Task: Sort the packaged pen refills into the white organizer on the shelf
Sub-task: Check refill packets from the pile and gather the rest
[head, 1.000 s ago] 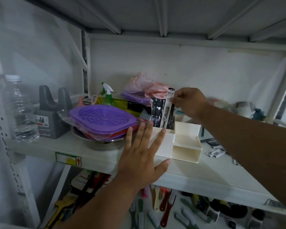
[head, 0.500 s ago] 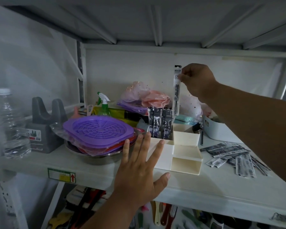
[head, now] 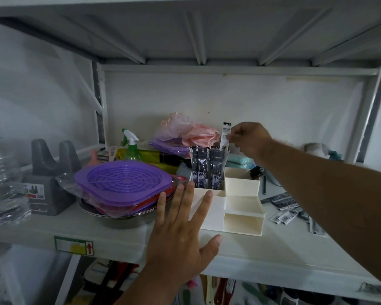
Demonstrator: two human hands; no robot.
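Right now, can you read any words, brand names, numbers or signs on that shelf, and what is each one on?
"deli": seemingly, in small white letters atop a dark packaged pen refill standing in the white plastic organizer.
Red upward arrow, no words legible: the green-bordered sticker on the grey metal shelf edge.
Too blurred: print on the white refill packet pinched by the right hand.
Too small: barcoded loose packets; label on the dark grey stand.

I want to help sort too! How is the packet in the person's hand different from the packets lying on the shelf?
The held refill packet stands upright, pinched by the right hand over the white organizer; the loose packets lie flat on the shelf, untouched. The held packet is one alone; the loose packets form a scattered heap to the organizer's right. Both are long, thin and printed.
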